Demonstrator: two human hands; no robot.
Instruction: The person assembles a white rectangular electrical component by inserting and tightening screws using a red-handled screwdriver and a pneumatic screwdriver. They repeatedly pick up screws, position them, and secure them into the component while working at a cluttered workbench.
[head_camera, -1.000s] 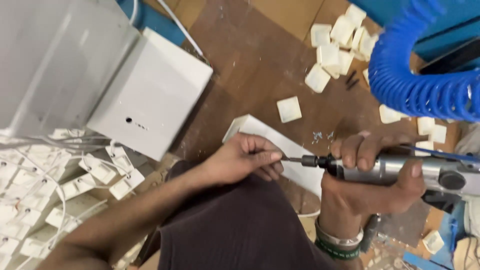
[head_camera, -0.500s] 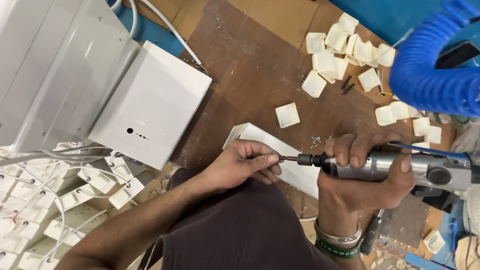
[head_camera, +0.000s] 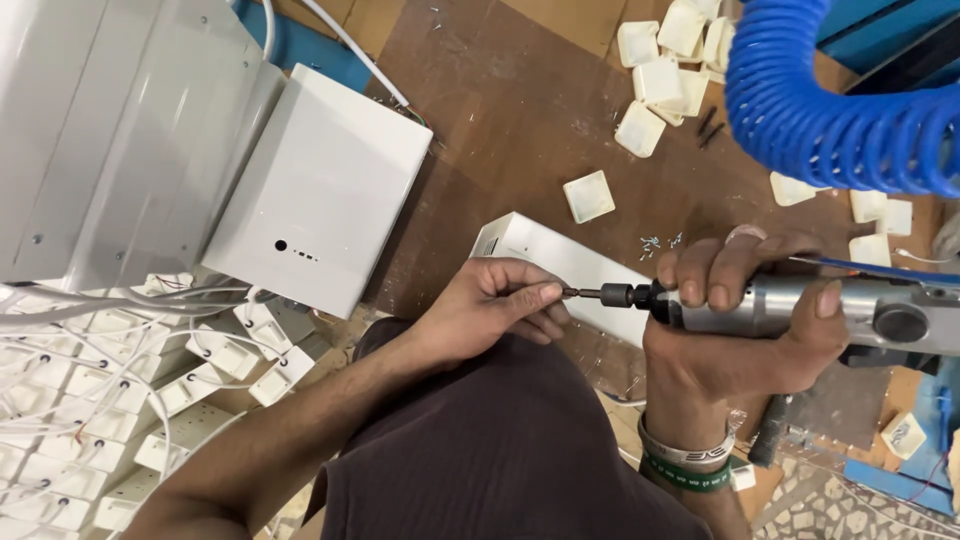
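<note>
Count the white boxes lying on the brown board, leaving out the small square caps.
2. One large white box lies at the board's left, beside the grey metal casing. A smaller white box lies under the left hand and the power screwdriver; more may be hidden.

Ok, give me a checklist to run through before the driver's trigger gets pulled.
1. Right hand wrapped around the pneumatic screwdriver: ok.
2. Left hand fingertips pinched at the bit tip: ok.
3. Screw seated on the bit: cannot tell, fingers hide it.
4. Tip lined up over the white box: cannot tell.
5. Blue coiled hose away from both hands: ok.
6. Fingers away from the spinning bit: not ok.
</note>
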